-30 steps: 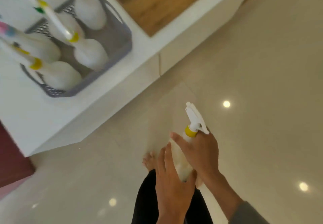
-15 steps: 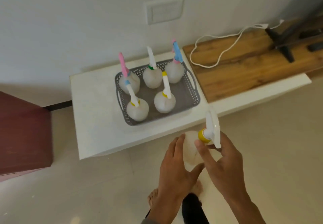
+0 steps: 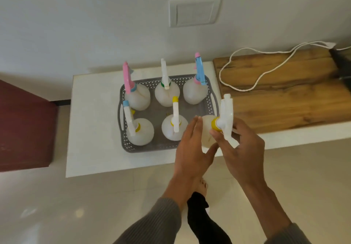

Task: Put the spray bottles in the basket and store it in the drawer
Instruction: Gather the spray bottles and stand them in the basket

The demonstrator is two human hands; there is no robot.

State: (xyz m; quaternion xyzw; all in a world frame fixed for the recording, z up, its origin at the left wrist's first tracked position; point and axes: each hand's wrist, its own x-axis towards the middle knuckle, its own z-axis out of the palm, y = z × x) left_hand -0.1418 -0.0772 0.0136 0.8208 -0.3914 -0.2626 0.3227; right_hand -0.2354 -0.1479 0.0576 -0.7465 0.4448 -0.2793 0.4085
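A grey perforated basket [image 3: 212, 99] stands on a low white cabinet top [image 3: 93, 129] and holds several white spray bottles with coloured collars and triggers, such as the one [image 3: 171, 128] at the front middle. Over the basket's front right corner I hold one more spray bottle [image 3: 207, 131], white with a yellow collar. My right hand [image 3: 241, 148] grips its neck below the trigger head. My left hand [image 3: 190, 148] lies flat against the bottle's left side. The bottle's base is hidden behind my hands.
A wooden board [image 3: 284, 91] with a white cable [image 3: 254, 84] lies to the right of the basket. A dark red cabinet [image 3: 24, 129] stands at the left. A wall plate [image 3: 194, 12] sits above. My bare foot [image 3: 201, 184] is on the glossy tiled floor.
Both hands have carried the yellow-collared bottle up from floor level to the basket's front right corner. The view has swung from the floor to the cabinet and wall.
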